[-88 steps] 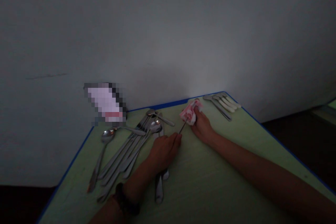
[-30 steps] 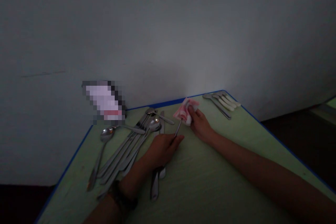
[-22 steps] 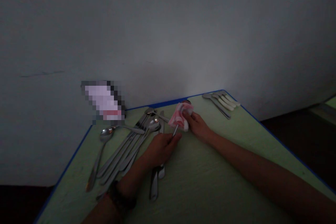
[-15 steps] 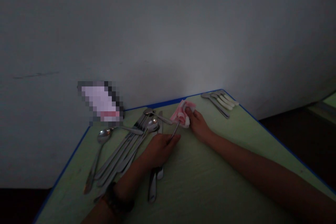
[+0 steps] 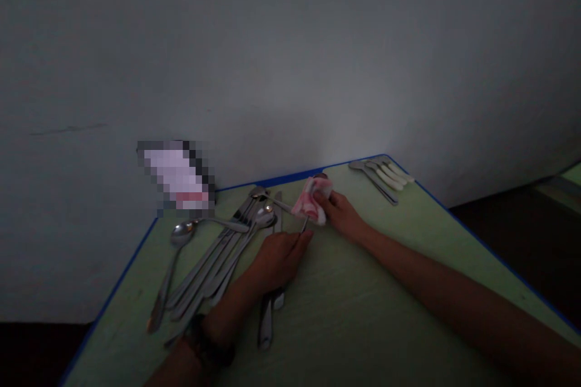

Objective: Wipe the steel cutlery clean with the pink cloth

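My left hand [image 5: 278, 259] rests on the green table [image 5: 358, 308] and pinches the handle of a thin metal utensil [image 5: 304, 224]. The utensil's far end is wrapped in a crumpled pink and white cloth [image 5: 309, 200], so I cannot tell if it is a spoon or a fork. My right hand [image 5: 341, 216] is closed on that cloth and presses it around the metal. Both hands meet near the middle of the table's far side.
A heap of spoons, forks and knives [image 5: 218, 254] lies left of my left hand. Several white-handled pieces [image 5: 384, 174] lie at the far right corner. A blurred-out box [image 5: 177, 176] stands against the grey wall. The table has blue edges.
My right hand has slid the cloth back and forth along the utensil and now holds it nearer my left hand. The left hand has stayed in place.
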The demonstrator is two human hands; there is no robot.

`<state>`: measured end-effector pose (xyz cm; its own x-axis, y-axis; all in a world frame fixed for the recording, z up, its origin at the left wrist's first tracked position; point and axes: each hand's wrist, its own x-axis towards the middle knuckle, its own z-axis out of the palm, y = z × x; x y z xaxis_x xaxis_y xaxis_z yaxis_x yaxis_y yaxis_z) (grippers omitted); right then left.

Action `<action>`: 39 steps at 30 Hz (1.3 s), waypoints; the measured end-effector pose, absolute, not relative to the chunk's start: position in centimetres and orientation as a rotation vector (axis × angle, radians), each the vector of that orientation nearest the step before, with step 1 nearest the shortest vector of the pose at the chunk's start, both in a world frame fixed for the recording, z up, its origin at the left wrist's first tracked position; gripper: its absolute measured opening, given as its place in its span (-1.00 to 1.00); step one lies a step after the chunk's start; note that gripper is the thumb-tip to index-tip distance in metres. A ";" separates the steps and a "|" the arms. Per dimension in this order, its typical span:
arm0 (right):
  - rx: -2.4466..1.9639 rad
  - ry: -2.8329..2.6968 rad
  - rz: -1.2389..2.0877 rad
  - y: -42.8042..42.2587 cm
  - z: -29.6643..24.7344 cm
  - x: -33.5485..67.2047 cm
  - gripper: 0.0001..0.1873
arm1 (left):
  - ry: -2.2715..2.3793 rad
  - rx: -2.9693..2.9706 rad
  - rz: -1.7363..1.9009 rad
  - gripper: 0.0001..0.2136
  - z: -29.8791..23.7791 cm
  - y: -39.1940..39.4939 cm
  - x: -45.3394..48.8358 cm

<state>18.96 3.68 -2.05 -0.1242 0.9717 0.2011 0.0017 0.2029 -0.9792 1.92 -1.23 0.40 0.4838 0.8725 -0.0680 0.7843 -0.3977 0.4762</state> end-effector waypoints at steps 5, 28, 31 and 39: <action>-0.968 -1.317 1.167 4.0 -2.7 18.8 -0.61 | 1.419 2.398 0.243 -0.47 0.0 -1.3 2.0; -0.629 -1.057 1.685 4.7 -3.1 19.5 -0.74 | 1.382 2.259 0.375 -0.55 -0.2 -1.3 2.0; -0.568 -0.876 1.754 4.7 -2.8 19.4 -0.76 | 1.332 2.197 0.440 -0.53 0.0 -1.5 1.9; -0.484 -0.810 1.850 4.5 -2.5 19.4 -0.77 | 1.446 2.165 0.585 -0.61 -0.5 -1.5 1.9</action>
<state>19.36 4.50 -2.45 -0.4037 0.9143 0.0332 -0.6446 -0.2585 -0.7195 1.91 -1.54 -0.46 0.3541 0.9310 0.0890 0.7313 -0.3349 0.5942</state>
